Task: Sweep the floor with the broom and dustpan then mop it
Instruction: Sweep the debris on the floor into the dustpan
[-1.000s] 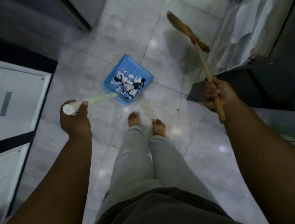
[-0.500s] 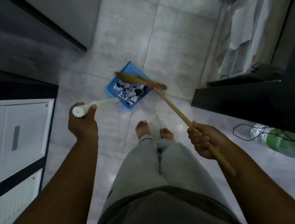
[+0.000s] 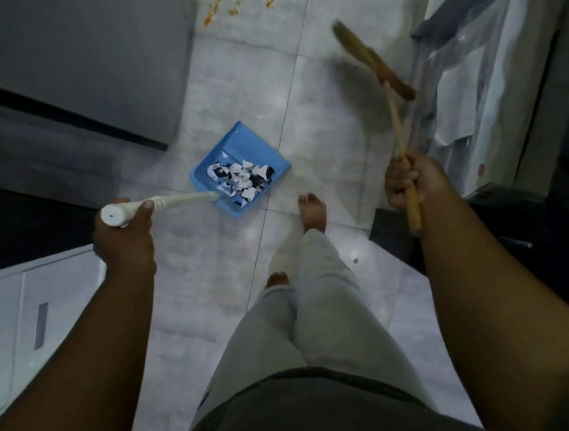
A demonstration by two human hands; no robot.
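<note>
A blue dustpan [image 3: 239, 150] holds several black and white paper scraps [image 3: 240, 179] and hangs over the grey tiled floor [image 3: 322, 150]. My left hand [image 3: 123, 236] grips the end of its long white handle [image 3: 172, 201]. My right hand [image 3: 410, 180] is closed around the wooden stick of the broom [image 3: 395, 116]. The broom's straw head [image 3: 361, 52] is raised off the floor at the upper right, apart from the dustpan.
Orange stains [image 3: 223, 4] mark the tiles at the top. A grey cabinet [image 3: 73, 62] stands at the upper left, white drawers [image 3: 17, 328] at the left. Plastic-wrapped furniture [image 3: 492, 94] and a dark low unit [image 3: 517, 215] line the right. My bare feet [image 3: 312, 213] stand mid-floor.
The broom head swung from over the dustpan up and to the right. My right hand rose with it. I stepped forward, and orange stains came into view ahead.
</note>
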